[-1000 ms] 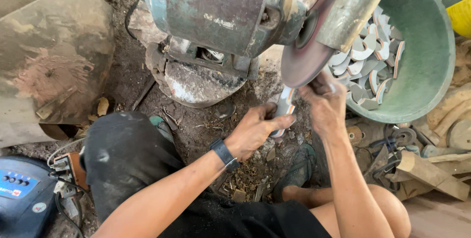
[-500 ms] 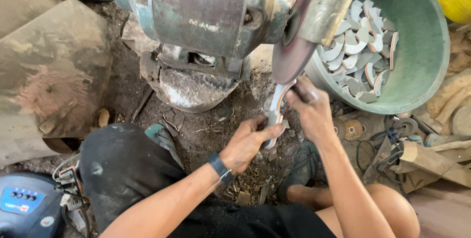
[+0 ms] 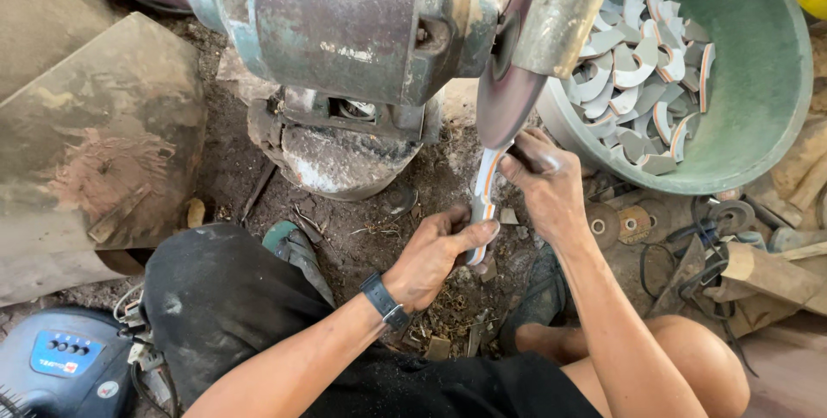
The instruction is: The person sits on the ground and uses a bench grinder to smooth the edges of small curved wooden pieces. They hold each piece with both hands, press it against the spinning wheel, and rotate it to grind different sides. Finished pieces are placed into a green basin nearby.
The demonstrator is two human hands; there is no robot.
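Nearest the grinding disc point(image 3: 508, 95), the left hand point(image 3: 435, 254) pinches the lower end of a curved pale piece point(image 3: 482, 198) with an orange stripe. The right hand point(image 3: 543, 181) grips its upper end just under the disc; the contact point is hidden. Beyond the disc, a green basin point(image 3: 758, 82), cut off at top, holds similar pieces point(image 3: 642, 82).

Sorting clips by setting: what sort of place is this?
Probably a small, rough workshop on a dirt floor: a bench grinder with spinning disc, and a green basin of cut curved pieces.
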